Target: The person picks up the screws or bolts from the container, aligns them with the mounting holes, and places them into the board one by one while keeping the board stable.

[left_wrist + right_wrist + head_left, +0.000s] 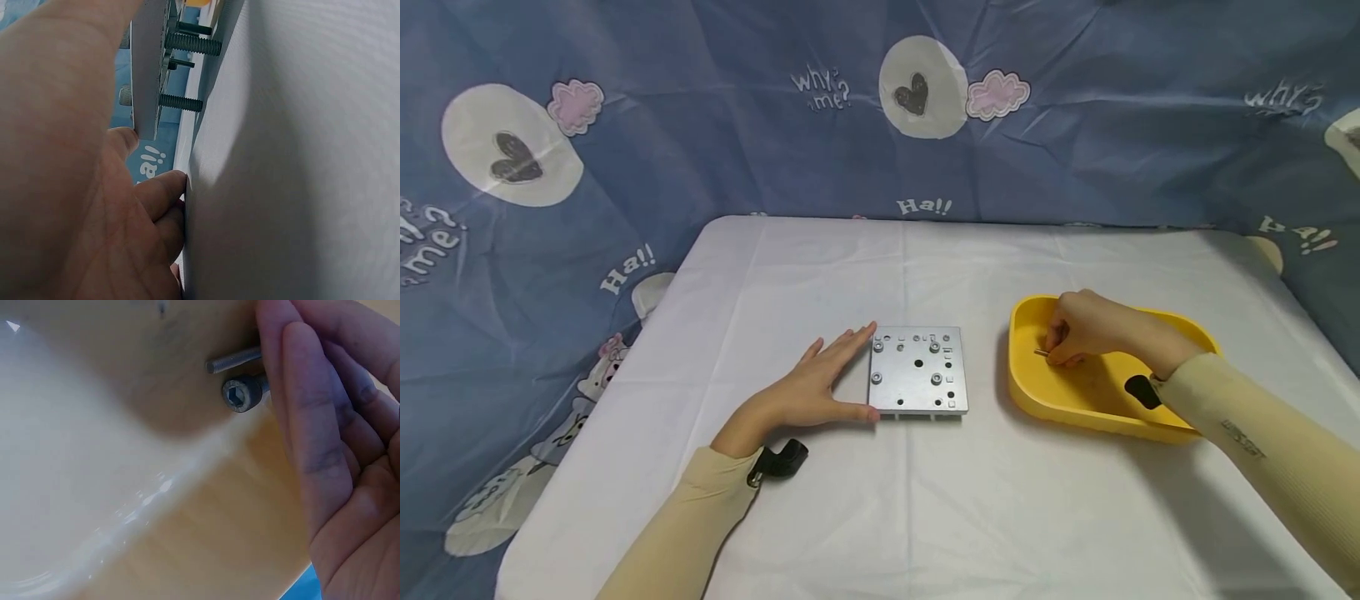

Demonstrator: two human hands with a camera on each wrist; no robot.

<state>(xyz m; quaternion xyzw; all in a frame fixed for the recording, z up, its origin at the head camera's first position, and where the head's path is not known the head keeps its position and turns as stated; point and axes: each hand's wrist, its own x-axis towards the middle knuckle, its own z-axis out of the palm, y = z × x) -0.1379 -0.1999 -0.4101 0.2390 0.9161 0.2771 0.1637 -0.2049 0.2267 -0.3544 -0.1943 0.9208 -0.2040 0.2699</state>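
Observation:
A square silver metal plate (895, 367) with holes and several socket-head screws is raised off the white cloth; threaded screw shanks (194, 44) stick out beneath it in the left wrist view. My left hand (805, 393) is spread along its left side, thumb at the near corner and index fingertip at the far one. Inside the yellow tray (1075, 419), my right hand (1093, 327) pinches screws. In the right wrist view a socket-head screw (242, 394) and a second screw's threaded end (232, 360) poke out from the fingers, which hide the rest.
A white cloth (820, 275) covers the table. The yellow tray stands to the right of the plate, with a gap of cloth between them. Behind and at the sides hangs a blue printed curtain (700, 125).

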